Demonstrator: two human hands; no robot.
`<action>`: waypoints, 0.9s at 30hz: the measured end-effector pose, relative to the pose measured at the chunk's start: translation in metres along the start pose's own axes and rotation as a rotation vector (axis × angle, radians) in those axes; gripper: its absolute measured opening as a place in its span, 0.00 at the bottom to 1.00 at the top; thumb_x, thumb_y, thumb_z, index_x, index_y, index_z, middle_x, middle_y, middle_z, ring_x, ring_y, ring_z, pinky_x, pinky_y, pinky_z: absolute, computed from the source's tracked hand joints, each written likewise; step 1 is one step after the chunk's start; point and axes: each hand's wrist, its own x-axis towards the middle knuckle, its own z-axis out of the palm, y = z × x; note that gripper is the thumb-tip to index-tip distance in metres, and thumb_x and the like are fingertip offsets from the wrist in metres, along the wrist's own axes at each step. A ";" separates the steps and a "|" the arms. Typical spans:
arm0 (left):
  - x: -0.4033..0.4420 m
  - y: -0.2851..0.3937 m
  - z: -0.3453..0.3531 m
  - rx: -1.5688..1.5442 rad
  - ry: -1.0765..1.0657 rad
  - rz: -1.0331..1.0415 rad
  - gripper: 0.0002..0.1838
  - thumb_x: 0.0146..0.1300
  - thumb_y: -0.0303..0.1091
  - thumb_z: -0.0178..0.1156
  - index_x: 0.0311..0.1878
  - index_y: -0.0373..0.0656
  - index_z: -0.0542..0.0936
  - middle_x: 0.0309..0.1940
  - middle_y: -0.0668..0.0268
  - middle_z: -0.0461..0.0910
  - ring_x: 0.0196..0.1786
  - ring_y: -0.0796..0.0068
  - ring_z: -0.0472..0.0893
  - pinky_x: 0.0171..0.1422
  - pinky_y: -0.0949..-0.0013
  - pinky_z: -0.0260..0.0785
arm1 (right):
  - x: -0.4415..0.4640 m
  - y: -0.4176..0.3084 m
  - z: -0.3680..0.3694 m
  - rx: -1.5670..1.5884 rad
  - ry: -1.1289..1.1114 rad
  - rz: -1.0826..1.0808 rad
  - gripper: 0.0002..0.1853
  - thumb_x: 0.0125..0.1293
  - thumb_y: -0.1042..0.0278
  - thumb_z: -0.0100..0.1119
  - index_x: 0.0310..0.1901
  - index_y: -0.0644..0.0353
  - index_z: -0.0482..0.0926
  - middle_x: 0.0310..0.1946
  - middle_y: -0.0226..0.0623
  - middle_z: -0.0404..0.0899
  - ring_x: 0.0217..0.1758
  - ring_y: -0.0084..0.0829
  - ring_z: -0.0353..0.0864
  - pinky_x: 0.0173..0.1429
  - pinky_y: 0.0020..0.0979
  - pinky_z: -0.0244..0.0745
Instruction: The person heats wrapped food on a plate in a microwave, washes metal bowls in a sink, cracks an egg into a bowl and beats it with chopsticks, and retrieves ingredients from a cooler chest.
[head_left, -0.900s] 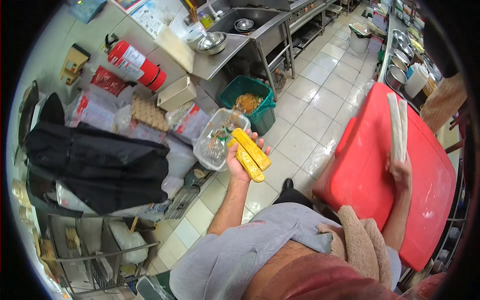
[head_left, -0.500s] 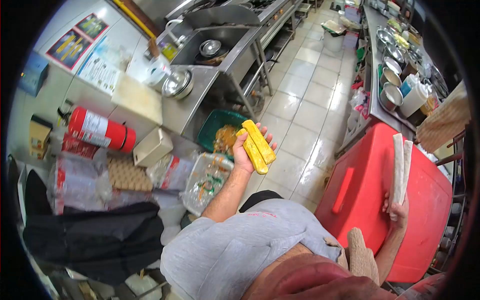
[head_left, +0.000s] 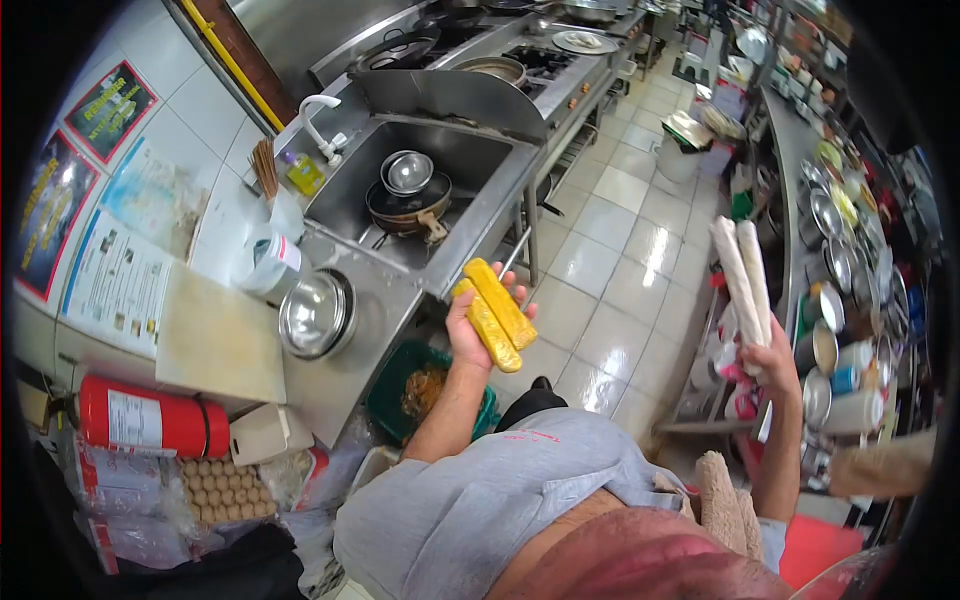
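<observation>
My left hand (head_left: 467,338), held out in front of my body, is closed around two yellow bars (head_left: 488,325) lying side by side. Their surface is shiny, as if wrapped in plastic, and the fingertips show beyond them. On the other side, my right hand (head_left: 774,361) grips two long whitish rolls (head_left: 741,280) near their lower ends. The rolls point up and away from me, close together and over the tiled floor beside the counter. What is inside either pair I cannot tell.
A steel sink (head_left: 460,190) holding bowls and a pan stands ahead on the left, with metal bowls (head_left: 313,314) beside it. Below is a green bin (head_left: 385,400). The tiled aisle (head_left: 600,255) runs forward. A counter (head_left: 785,160) crowded with containers lines the right.
I have moved forward along the aisle, so the sink is nearer and the red box has mostly slipped out of view. My right hand has risen with the whitish rolls; both grips hold.
</observation>
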 end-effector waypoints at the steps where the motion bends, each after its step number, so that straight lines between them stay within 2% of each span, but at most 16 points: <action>1: 0.023 0.016 0.005 0.000 0.006 0.044 0.30 0.54 0.48 0.53 0.60 0.47 0.66 0.50 0.65 0.73 0.50 0.63 0.74 0.56 0.49 0.65 | 0.051 -0.004 0.004 -0.019 -0.069 -0.095 0.37 0.38 0.67 0.62 0.56 0.63 0.64 0.32 0.34 0.72 0.25 0.22 0.73 0.25 0.26 0.72; 3: 0.056 0.044 0.009 0.002 0.039 0.105 0.30 0.55 0.48 0.52 0.61 0.47 0.66 0.52 0.65 0.73 0.50 0.65 0.74 0.56 0.51 0.64 | 0.137 -0.035 0.028 -0.059 -0.177 -0.118 0.35 0.40 0.68 0.62 0.55 0.63 0.65 0.32 0.35 0.72 0.25 0.23 0.72 0.26 0.26 0.71; 7: 0.111 0.093 0.009 0.113 0.002 0.356 0.31 0.58 0.48 0.51 0.64 0.46 0.62 0.54 0.66 0.71 0.52 0.66 0.73 0.57 0.50 0.63 | 0.308 -0.088 0.085 -0.072 -0.377 -0.215 0.30 0.43 0.72 0.59 0.53 0.64 0.65 0.32 0.38 0.73 0.26 0.25 0.73 0.26 0.27 0.70; 9: 0.129 0.106 -0.003 0.133 -0.025 0.476 0.31 0.59 0.47 0.50 0.64 0.45 0.62 0.55 0.65 0.71 0.53 0.64 0.73 0.57 0.50 0.63 | 0.394 -0.110 0.120 0.032 -0.492 -0.186 0.28 0.48 0.69 0.61 0.52 0.64 0.66 0.32 0.39 0.73 0.25 0.26 0.73 0.27 0.28 0.70; 13: 0.153 0.117 -0.016 0.125 0.076 0.716 0.29 0.60 0.46 0.49 0.63 0.44 0.63 0.54 0.63 0.71 0.53 0.63 0.73 0.57 0.50 0.64 | 0.574 -0.152 0.205 0.112 -0.721 -0.145 0.23 0.54 0.68 0.57 0.50 0.65 0.65 0.31 0.40 0.74 0.24 0.26 0.75 0.29 0.26 0.75; 14: 0.159 0.116 -0.019 0.171 0.140 0.836 0.28 0.58 0.46 0.50 0.61 0.44 0.64 0.52 0.63 0.71 0.51 0.63 0.73 0.57 0.49 0.64 | 0.607 -0.170 0.228 0.106 -0.827 -0.146 0.21 0.55 0.70 0.57 0.49 0.65 0.65 0.31 0.40 0.75 0.24 0.27 0.75 0.30 0.26 0.76; 15: 0.166 0.114 -0.022 0.212 0.206 0.958 0.28 0.57 0.45 0.50 0.60 0.44 0.65 0.50 0.64 0.71 0.49 0.62 0.73 0.56 0.48 0.63 | 0.643 -0.180 0.252 0.147 -0.883 -0.136 0.13 0.55 0.71 0.57 0.41 0.66 0.69 0.27 0.36 0.75 0.23 0.25 0.75 0.26 0.27 0.75; 17: 0.178 0.103 -0.026 0.167 0.334 1.124 0.26 0.58 0.44 0.49 0.59 0.44 0.65 0.50 0.64 0.71 0.48 0.63 0.73 0.56 0.49 0.63 | 0.716 -0.202 0.301 0.182 -0.965 -0.007 0.15 0.55 0.72 0.58 0.42 0.67 0.69 0.28 0.37 0.74 0.25 0.27 0.76 0.28 0.27 0.77; 18: 0.185 0.096 -0.030 0.225 0.247 1.189 0.24 0.62 0.43 0.47 0.59 0.42 0.66 0.53 0.62 0.71 0.53 0.63 0.73 0.59 0.50 0.64 | 0.750 -0.214 0.327 0.200 -0.994 0.058 0.15 0.55 0.72 0.58 0.43 0.68 0.68 0.29 0.37 0.74 0.26 0.28 0.77 0.29 0.27 0.78; 20: 0.206 0.079 -0.020 0.140 0.325 1.332 0.23 0.63 0.43 0.46 0.59 0.42 0.66 0.53 0.63 0.71 0.53 0.64 0.73 0.60 0.51 0.63 | 0.804 -0.231 0.383 0.287 -1.015 0.125 0.17 0.55 0.72 0.58 0.44 0.68 0.67 0.31 0.39 0.73 0.29 0.30 0.78 0.31 0.29 0.79; 22: 0.229 0.062 -0.011 0.144 0.387 1.429 0.23 0.63 0.43 0.46 0.59 0.42 0.66 0.54 0.63 0.71 0.53 0.64 0.72 0.61 0.52 0.62 | 0.855 -0.244 0.437 0.360 -1.061 0.286 0.15 0.55 0.73 0.59 0.44 0.63 0.68 0.33 0.38 0.72 0.32 0.32 0.77 0.36 0.34 0.80; 24: 0.255 0.046 -0.004 0.133 0.449 1.526 0.24 0.63 0.44 0.46 0.59 0.42 0.66 0.54 0.64 0.71 0.53 0.65 0.72 0.61 0.53 0.61 | 0.895 -0.250 0.487 0.436 -1.141 0.360 0.13 0.55 0.73 0.59 0.40 0.61 0.68 0.30 0.36 0.71 0.31 0.31 0.75 0.38 0.37 0.79; 27: 0.286 0.021 0.006 0.176 0.544 1.605 0.25 0.62 0.45 0.47 0.59 0.43 0.66 0.55 0.64 0.71 0.53 0.65 0.72 0.62 0.53 0.60 | 0.935 -0.252 0.549 0.485 -1.153 0.409 0.08 0.53 0.74 0.60 0.32 0.62 0.70 0.25 0.36 0.70 0.29 0.32 0.72 0.36 0.37 0.78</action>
